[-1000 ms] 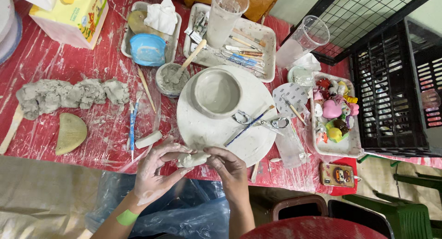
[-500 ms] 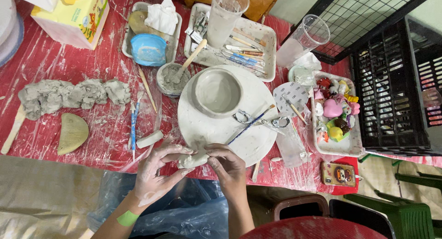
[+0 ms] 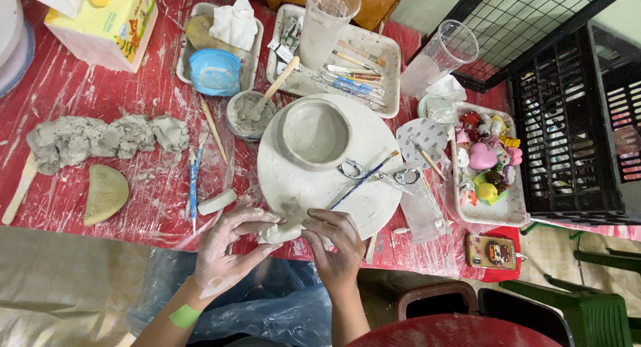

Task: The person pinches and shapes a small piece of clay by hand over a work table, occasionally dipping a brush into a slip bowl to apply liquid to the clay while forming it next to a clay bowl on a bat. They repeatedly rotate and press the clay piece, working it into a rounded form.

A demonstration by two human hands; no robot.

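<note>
**Clay piece shaped at the table edge**

Lower centre: white turntable [image 3: 374, 207] bearing a formed clay bowl [image 3: 314, 133]; left hand [image 3: 227, 247] and right hand [image 3: 337, 243] pinching a small clay lump [image 3: 279, 233], unfinished; raw clay [image 3: 100, 140] unused, left.

Small pale grey clay lump [image 3: 279, 232], soft and elongated, pinched between both hands at the round white board's [image 3: 294, 187] near edge

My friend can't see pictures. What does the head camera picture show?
Two clay-smeared hands, left hand and right hand, pinch a small clay lump at the edge of a round white board. A clay bowl sits on that board, on a red table crowded with tools.
</note>
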